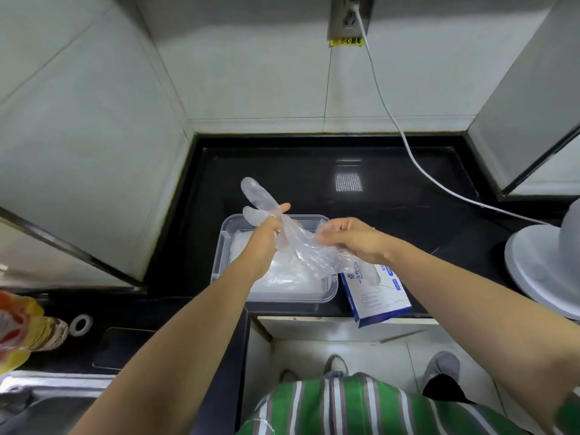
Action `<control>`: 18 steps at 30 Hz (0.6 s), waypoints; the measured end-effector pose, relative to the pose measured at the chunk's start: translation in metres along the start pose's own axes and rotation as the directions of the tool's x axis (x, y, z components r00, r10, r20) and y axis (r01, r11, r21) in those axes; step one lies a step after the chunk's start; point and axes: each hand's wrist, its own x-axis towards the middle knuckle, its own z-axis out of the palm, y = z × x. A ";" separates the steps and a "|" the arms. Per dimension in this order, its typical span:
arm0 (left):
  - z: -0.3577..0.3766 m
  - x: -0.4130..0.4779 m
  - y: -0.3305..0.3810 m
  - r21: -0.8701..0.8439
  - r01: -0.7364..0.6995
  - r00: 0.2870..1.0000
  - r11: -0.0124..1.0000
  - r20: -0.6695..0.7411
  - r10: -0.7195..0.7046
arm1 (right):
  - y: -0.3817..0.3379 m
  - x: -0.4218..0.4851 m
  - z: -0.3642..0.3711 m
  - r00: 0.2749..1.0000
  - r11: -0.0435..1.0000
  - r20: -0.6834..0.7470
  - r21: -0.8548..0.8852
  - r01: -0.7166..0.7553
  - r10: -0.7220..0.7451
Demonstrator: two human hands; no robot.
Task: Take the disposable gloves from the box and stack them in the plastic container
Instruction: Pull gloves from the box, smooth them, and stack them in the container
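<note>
A clear disposable glove is stretched in the air between my two hands, above the plastic container. My left hand grips it near the finger end, and the glove's fingers stick up past that hand. My right hand pinches the cuff end. The container stands on the black counter and holds a flat pile of clear gloves. The blue and white glove box lies just right of the container, partly under my right wrist.
A white cable runs from the wall socket across the counter to a white appliance at the right. An oil bottle stands at the left by a sink. Tiled walls close in the counter.
</note>
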 end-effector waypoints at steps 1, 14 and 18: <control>-0.003 0.000 -0.001 -0.086 0.029 0.999 0.996 0.037 -0.026 | -0.002 0.003 0.005 0.997 0.999 -0.060 0.003 0.040 -0.040; -0.031 -0.009 -0.008 -0.094 0.025 0.999 0.995 -0.018 -0.027 | -0.012 0.022 0.036 0.969 0.960 -0.231 0.239 0.148 -0.092; -0.028 -0.011 -0.005 -0.158 -0.034 0.998 0.987 -0.051 0.026 | -0.011 0.029 0.046 0.956 0.991 -0.292 0.119 0.067 -0.030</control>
